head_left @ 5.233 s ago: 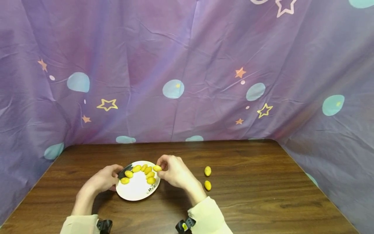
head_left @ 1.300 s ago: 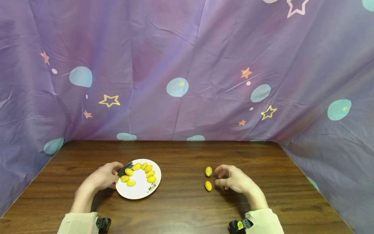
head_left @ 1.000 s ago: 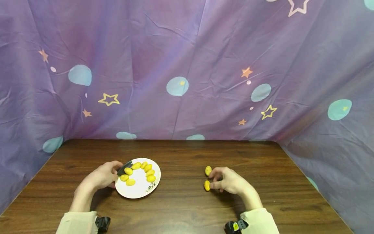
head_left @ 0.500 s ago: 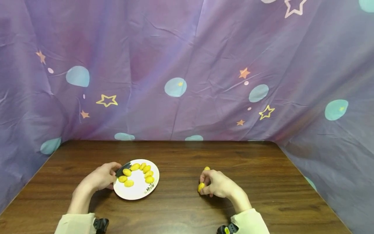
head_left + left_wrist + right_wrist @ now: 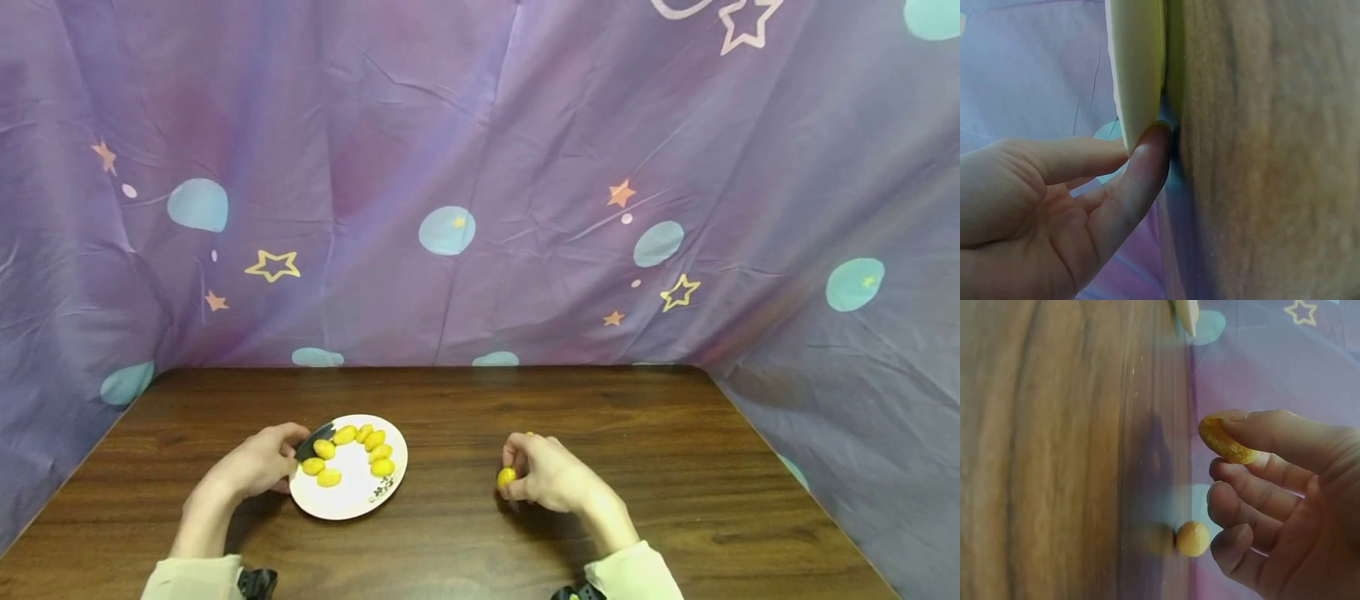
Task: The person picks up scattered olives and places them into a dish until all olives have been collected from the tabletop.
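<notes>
My left hand point(image 5: 258, 460) pinches the left rim of a white plate point(image 5: 341, 498) with a dark patch and a small floral print. The left wrist view shows the plate's edge point(image 5: 1138, 75) between thumb and finger. Several small yellow oval fruits point(image 5: 345, 435) lie in an arch on the plate. To the right, my right hand point(image 5: 551, 475) pinches another small yellow fruit point(image 5: 506, 477) between thumb and fingers. In the right wrist view this fruit point(image 5: 1225, 440) is off the table, and one more yellow fruit point(image 5: 1192, 539) sits on the tabletop; the head view mostly hides that one behind the hand.
Both hands work over a dark brown wooden table point(image 5: 450, 542). A purple cloth point(image 5: 390, 167) with stars and blue spots hangs behind it and along the sides. Bare wood lies between the plate and my right hand.
Earlier my right hand set a yellow fruit on the plate, then went right to the two remaining fruits. It has since gripped the nearer one and moved slightly left with it. My left hand stays at the plate.
</notes>
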Demonstrator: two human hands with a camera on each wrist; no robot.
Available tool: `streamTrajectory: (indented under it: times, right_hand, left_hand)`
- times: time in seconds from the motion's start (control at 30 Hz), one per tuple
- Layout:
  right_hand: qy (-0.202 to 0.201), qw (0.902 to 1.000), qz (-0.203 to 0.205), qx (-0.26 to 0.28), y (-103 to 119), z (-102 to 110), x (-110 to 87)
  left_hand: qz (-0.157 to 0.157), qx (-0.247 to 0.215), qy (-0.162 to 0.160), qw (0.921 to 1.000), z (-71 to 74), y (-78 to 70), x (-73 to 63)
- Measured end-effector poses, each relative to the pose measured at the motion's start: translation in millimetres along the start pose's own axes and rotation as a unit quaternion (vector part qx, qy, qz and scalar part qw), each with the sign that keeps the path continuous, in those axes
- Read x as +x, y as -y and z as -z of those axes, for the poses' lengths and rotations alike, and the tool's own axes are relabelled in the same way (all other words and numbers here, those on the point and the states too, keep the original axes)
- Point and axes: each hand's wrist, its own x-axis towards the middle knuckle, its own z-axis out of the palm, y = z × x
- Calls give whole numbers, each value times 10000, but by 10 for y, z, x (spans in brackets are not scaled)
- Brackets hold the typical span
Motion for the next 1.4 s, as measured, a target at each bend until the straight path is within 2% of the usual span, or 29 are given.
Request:
streamTrajectory:
  times: [0.23,0.37,0.5,0.6,0.77,0.97,1.13,1.27,1.4]
  right_hand:
    - [-360,9985,396,-149,125,-64,15]
    - [-678,9964,476,-154,200,-143,49]
    - [-1045,9934,471,-9,311,-224,130]
    - [-1146,9920,480,235,420,-277,205]
    - [-903,9927,632,499,616,-422,399]
    - [-642,9944,669,498,794,-660,687]
    - [-596,9961,654,42,930,-791,895]
    - [-411,9963,562,-497,1030,-872,1050]
    - [-257,9915,402,-1211,1094,-933,1165]
  left_hand:
    - [-12,63,2,10000,10,-9,-19]
    - [-45,83,15,10000,3,0,-18]
    - [-35,107,30,9999,-3,1,4]
    - [-25,152,18,9999,-11,-3,22]
    - [-5,153,32,9999,3,7,24]
    - [-12,74,61,10000,6,17,10]
    - [10,13,91,10000,-3,2,-18]
    - [14,22,99,9999,1,-13,-37]
    - [-57,5,85,9999,-8,-23,-33]
